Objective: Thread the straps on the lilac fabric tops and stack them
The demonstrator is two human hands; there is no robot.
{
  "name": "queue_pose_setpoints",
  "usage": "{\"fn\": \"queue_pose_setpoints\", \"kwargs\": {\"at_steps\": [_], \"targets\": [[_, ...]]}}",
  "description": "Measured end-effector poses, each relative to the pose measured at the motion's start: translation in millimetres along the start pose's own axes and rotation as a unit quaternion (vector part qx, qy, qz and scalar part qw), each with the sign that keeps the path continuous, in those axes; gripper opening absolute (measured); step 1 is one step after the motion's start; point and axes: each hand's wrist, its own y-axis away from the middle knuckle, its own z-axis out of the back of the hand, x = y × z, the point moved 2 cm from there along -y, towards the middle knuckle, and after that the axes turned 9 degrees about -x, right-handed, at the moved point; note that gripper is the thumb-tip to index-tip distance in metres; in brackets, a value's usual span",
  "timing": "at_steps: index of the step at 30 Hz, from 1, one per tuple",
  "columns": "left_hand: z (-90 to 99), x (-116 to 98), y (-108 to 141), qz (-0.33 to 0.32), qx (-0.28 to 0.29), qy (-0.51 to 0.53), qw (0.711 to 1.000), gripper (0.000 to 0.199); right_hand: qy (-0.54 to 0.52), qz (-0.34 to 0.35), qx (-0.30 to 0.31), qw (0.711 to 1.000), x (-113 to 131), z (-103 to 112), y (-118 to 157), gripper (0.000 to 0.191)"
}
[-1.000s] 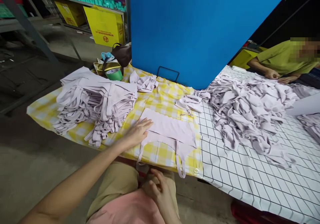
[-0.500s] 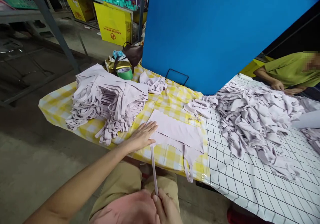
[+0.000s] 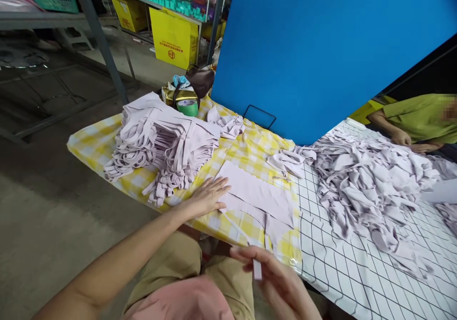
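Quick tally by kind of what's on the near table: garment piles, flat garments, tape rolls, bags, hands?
Stacked garment pile: 1
Loose garment heap: 1
Flat-laid garment: 1
Green tape roll: 1
Brown bag: 1
Wearer's hands: 2, left hand on the garment, right hand pinching its strap
Total: 7

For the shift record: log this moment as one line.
left hand: flat on lilac garment | right hand: pinching garment strap | folded stack: beside left hand | loose pile: on grid cloth
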Motion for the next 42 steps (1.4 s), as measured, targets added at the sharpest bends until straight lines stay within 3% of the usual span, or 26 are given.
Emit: {"fn": "queue_pose_setpoints", "kwargs": {"at_steps": [3, 5, 10, 13, 19, 26, 30, 33, 35, 36, 37, 39, 42], "targets": [[2.1, -5, 1, 0.005, -0.020, -0.007, 1.000, 0.054, 0.002, -0.010, -0.015, 1.000, -3, 3, -27, 0.028], [7.2, -16, 3, -0.003, -0.063, 0.000, 0.998, 0.049, 0.024, -0.038, -0.043, 0.998, -6, 3, -41, 0.033], [33.4, -56, 13, -0.026, -0.180, 0.143, 0.973, 0.020, 0.094, -0.062, -0.033, 0.993, -12, -3, -58, 0.040], [45.1, -73, 17, -0.051, -0.183, 0.187, 0.964, 0.012, 0.154, -0.070, -0.018, 0.985, -19, -8, -62, 0.040], [43.6, -77, 17, -0.095, -0.194, 0.074, 0.974, 0.018, 0.241, -0.051, -0.014, 0.969, -34, -15, -66, 0.034], [38.9, -74, 13, -0.084, -0.144, 0.078, 0.983, 0.023, 0.228, -0.077, 0.023, 0.970, -33, -18, -65, 0.034], [37.8, -68, 10, 0.001, -0.099, 0.169, 0.981, 0.019, 0.214, -0.079, 0.036, 0.973, -38, -16, -64, 0.035], [37.1, -63, 9, 0.090, -0.048, 0.238, 0.966, 0.017, 0.238, -0.021, -0.005, 0.971, -49, -14, -66, 0.031], [36.6, -62, 8, 0.141, -0.015, 0.271, 0.952, 0.015, 0.236, 0.027, -0.059, 0.970, -55, -15, -67, 0.014], [36.3, -62, 8, 0.165, -0.001, 0.282, 0.945, 0.013, 0.223, 0.044, -0.084, 0.970, -57, -17, -67, 0.013], [35.9, -62, 7, 0.186, 0.010, 0.291, 0.939, 0.011, 0.204, 0.055, -0.102, 0.972, -59, -20, -67, 0.024], [34.8, -61, 5, 0.217, 0.021, 0.300, 0.929, 0.009, 0.163, 0.061, -0.107, 0.979, -61, -28, -67, 0.035], [31.4, -55, 0, 0.237, 0.031, 0.307, 0.921, 0.010, 0.139, 0.058, -0.094, 0.984, -61, -39, -68, 0.021]]}}
